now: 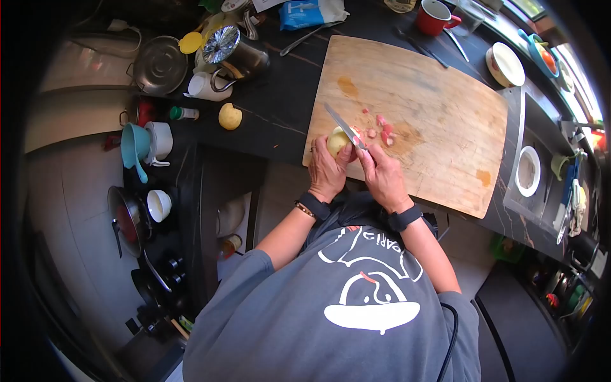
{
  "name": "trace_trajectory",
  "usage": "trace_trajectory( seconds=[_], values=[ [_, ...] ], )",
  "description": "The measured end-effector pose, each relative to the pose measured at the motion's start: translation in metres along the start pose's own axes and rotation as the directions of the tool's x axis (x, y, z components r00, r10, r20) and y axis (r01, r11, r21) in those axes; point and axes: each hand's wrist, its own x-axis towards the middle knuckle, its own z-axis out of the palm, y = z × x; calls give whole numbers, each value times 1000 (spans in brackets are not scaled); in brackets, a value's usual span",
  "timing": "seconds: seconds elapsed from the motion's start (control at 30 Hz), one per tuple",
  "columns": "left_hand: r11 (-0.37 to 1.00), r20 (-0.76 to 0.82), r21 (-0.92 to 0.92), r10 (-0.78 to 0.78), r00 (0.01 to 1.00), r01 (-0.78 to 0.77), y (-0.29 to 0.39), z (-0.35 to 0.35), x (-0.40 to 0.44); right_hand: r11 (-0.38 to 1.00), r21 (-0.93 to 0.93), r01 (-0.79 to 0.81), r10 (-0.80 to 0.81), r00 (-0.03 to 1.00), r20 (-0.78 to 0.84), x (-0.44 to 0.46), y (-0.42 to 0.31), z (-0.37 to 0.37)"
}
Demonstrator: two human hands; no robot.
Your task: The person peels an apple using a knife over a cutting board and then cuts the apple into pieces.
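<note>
My left hand (327, 170) is wrapped round a pale yellow, round piece of produce (337, 141) above the near left edge of the wooden cutting board (445, 114). A knife (342, 122) is in my right hand (384, 175), its blade angled up to the left against the produce. Small pink and red pieces (387, 132) lie on the board just beyond my hands, beside some wet stains. A second yellow, round item (230, 116) rests on the dark counter to the left of the board.
At the left stand a metal pot (245, 57), a white cup (209, 86) and a green-capped jar (184, 113). Behind the board are a blue packet (312, 13) and a red mug (435, 17). A white bowl (506, 65) and the sink (519, 191) are at the right.
</note>
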Motion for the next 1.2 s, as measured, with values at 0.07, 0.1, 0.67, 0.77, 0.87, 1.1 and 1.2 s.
trace_trajectory(
  seconds=[0.07,0.1,0.67,0.77,0.87,1.1,1.2],
  values=[
    [999,-14,32,35,999,-35,-3,0,0,1000,30,-9,9,1000,-6,1,-2,0],
    [999,-5,31,24,1000,-24,-4,0,-5,999,27,-22,22,1000,0,-3,-1,-2],
    [992,1,-44,122,993,-122,-5,-3,3,999,-35,18,-18,1000,2,3,3,-2],
    [994,23,-47,100,995,-99,-6,-4,3,999,-15,35,-36,999,-20,5,1,-1],
    [993,18,-39,109,994,-108,-8,-3,3,1000,-14,22,-22,999,-46,8,14,4],
    [988,40,-42,153,987,-152,-18,-6,7,998,4,69,-69,997,17,6,8,-5],
    [983,65,-66,173,983,-169,-18,-7,9,997,18,81,-82,996,40,3,3,-7]
  ],
)
